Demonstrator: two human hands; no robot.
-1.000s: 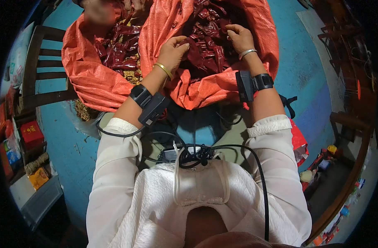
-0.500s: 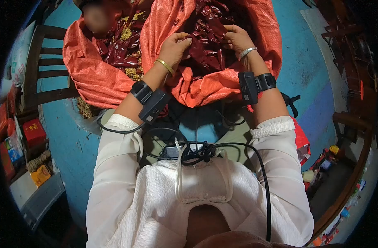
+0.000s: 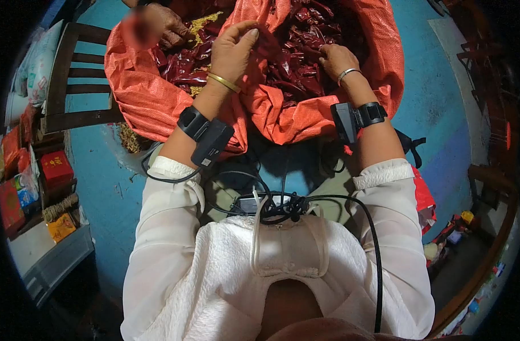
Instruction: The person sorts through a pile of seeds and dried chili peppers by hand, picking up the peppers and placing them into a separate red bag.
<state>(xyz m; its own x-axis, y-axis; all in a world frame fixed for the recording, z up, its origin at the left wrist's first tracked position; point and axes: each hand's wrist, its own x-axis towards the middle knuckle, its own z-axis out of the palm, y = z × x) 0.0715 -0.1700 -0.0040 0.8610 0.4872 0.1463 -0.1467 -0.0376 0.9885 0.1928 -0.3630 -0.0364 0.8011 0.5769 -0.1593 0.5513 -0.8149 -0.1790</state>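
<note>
An orange woven sack (image 3: 157,102) lies open in front of me, full of dark red dried chilies (image 3: 297,74). A fold of the sack (image 3: 260,108) splits them into a left heap (image 3: 183,65) and a right heap. My left hand (image 3: 231,51) is raised over that fold with thumb and fingertips pinched together, apparently on a chili. My right hand (image 3: 335,57) lies palm down on the right heap, its fingers curled into the chilies. Both wrists carry black strapped devices and a bangle.
Another person's hand (image 3: 160,25) reaches into the left heap at the top. A wooden chair (image 3: 72,85) stands to the left, with boxes and packets on a shelf (image 3: 38,187) beside it. Black cables cross my lap. The floor is blue, and more wooden furniture stands at right.
My left hand has lifted up and to the left from the right heap to above the sack's fold. My right hand has sunk lower into the chilies. The other person's hand has come into view.
</note>
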